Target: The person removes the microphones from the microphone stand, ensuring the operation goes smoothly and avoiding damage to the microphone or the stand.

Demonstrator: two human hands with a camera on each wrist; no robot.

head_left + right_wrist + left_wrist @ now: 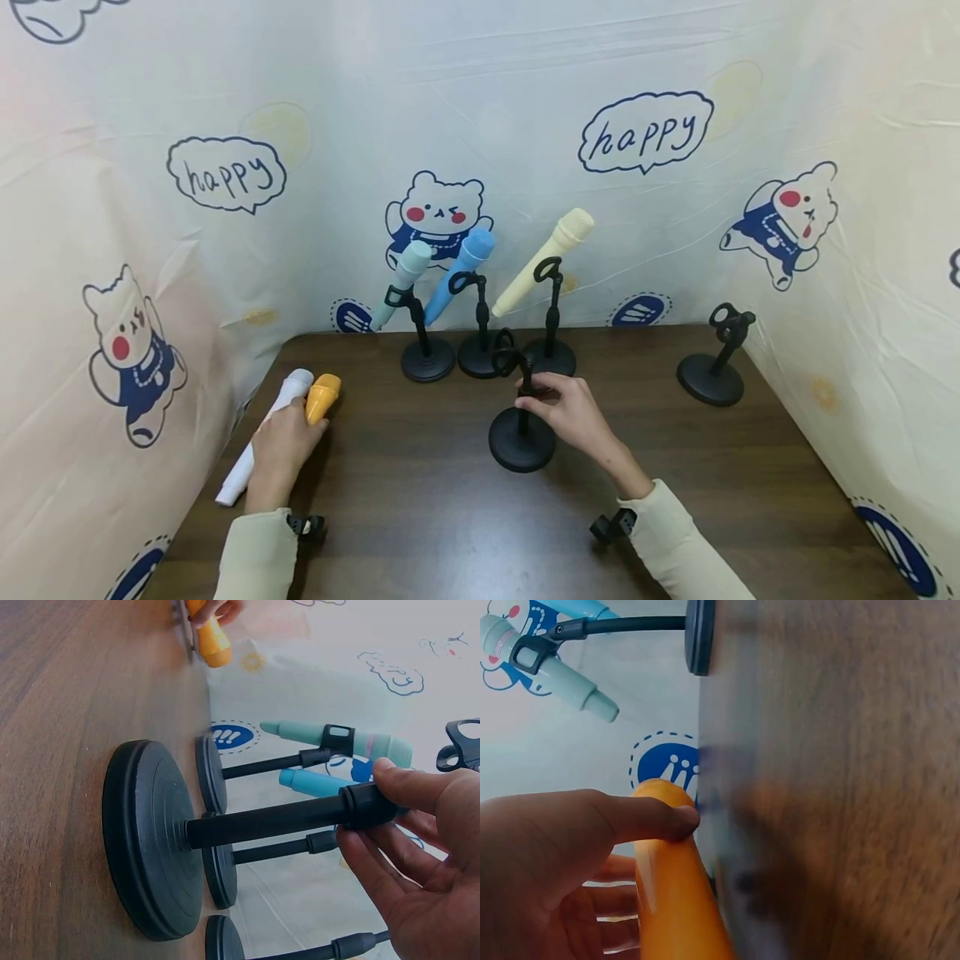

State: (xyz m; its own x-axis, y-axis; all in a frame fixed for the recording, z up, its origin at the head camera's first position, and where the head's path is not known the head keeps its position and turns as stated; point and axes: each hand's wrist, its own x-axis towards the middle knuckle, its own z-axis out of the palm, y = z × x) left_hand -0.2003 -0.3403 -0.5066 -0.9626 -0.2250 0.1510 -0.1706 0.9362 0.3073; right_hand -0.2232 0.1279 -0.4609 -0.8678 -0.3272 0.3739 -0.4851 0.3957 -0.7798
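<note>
Head view has the left hand (pixel 283 454) at the left side of the table (pixel 420 525), thumb and fingers curled round an orange microphone (pixel 322 398); a white microphone (pixel 238 479) lies beside it, along the table's left edge. The right hand (pixel 573 417) pinches the stem of a black stand (pixel 522 443) near the middle of the table, thumb on 1 side and fingers on the other; the stand is upright, though I cannot tell whether its base touches the wood. Behind it are 3 back stands (pixel 427 360), with a green microphone (pixel 413 261), a blue microphone (pixel 476 247) and a yellow microphone (pixel 534 271) tilted at their clips. A 5th stand (pixel 709 380) is well apart, near the back right corner.
</note>
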